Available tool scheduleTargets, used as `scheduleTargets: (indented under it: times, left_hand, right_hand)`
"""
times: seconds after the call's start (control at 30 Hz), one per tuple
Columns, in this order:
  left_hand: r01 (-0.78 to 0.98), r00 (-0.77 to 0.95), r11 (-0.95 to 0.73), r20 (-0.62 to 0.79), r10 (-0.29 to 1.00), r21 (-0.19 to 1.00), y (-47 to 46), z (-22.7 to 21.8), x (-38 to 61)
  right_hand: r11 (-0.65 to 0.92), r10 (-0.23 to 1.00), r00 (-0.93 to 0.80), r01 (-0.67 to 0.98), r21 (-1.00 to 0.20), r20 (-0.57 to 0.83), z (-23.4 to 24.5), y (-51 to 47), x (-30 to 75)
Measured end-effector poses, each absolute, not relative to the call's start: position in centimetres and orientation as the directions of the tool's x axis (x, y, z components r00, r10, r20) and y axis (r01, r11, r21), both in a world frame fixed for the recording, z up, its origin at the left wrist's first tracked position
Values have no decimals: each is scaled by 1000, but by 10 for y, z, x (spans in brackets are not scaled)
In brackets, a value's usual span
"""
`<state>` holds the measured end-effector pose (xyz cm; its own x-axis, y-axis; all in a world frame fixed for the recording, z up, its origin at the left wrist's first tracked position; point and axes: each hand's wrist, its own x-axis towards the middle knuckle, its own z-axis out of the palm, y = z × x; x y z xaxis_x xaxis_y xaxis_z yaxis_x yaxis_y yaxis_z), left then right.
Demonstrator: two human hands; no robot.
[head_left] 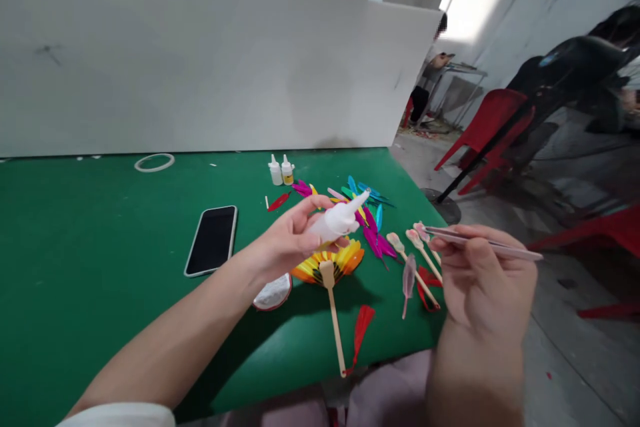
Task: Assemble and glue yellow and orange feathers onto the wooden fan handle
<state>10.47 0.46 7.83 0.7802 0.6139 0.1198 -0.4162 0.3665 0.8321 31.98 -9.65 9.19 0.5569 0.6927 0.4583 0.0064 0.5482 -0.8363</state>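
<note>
My left hand (pixel 295 233) is closed around a white glue bottle (pixel 336 220), its nozzle tilted up to the right. My right hand (pixel 487 280) pinches a pair of tweezers (pixel 493 245), tips pointing left. Below the bottle lies a small fan (pixel 353 257) of yellow and orange feathers with a wooden handle (pixel 336 327) and a red tassel (pixel 363 330). Several wooden sticks (pixel 425 252) with pale pinkish heads lie left of my right hand, beside a pale pink feather (pixel 409 280). Loose magenta feathers (pixel 375 237) and blue feathers (pixel 375 193) are scattered behind the fan.
Two small white bottles (pixel 281 171) stand toward the back of the green table (pixel 100 267). A phone (pixel 212 240), a white ring (pixel 154 162) and a round dish (pixel 273 293) lie on the left. A white board (pixel 215 67) borders the back. Red chairs (pixel 495 127) and people are at right.
</note>
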Motion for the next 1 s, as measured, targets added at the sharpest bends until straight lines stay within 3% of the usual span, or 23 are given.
scheduleTargets:
  times: [0.1,0.17,0.27,0.33,0.4,0.5,0.63,0.73,0.83,1.0]
  left_hand:
    - [-321,843,413,58,535,853,-11,73,112]
    - [-242,843,324,33,538,915,-18,70,115]
    - [-126,709,-91,154,688,988,-22,67,116]
    - [10,551,-438,360,752,899,-20,66,114]
    - [196,432,-637,517,739,746,-17,66,111]
    - [394,351,-649,546,761,650,-14,67,107]
    - [401,411,-497,334,848,769,-18,75,107]
    - [324,598,-424,165,785,846,-23,82,109]
    - [354,656,-494,166,736,794,-26,88,110]
    - [415,650,-640,282,706,647,-28,94,108]
  right_hand:
    - [580,698,536,-33,-814,475,93,-98,318]
    - [595,700,522,-50,-802,487,94,-97,316]
    - [612,693,515,-51,-790,504,95,-97,315]
    - [612,692,515,-46,-790,506,96,-97,314]
    - [604,695,511,-36,-796,505,96,-99,313]
    - [593,704,503,-26,-805,502,97,-100,308]
    - [581,713,479,5,-814,512,98,-101,299]
    - [588,692,470,74,-806,548,98,-101,295]
    - [562,669,492,155,-812,557,100,-104,294]
    - [490,598,537,342,-802,595,102,-112,293]
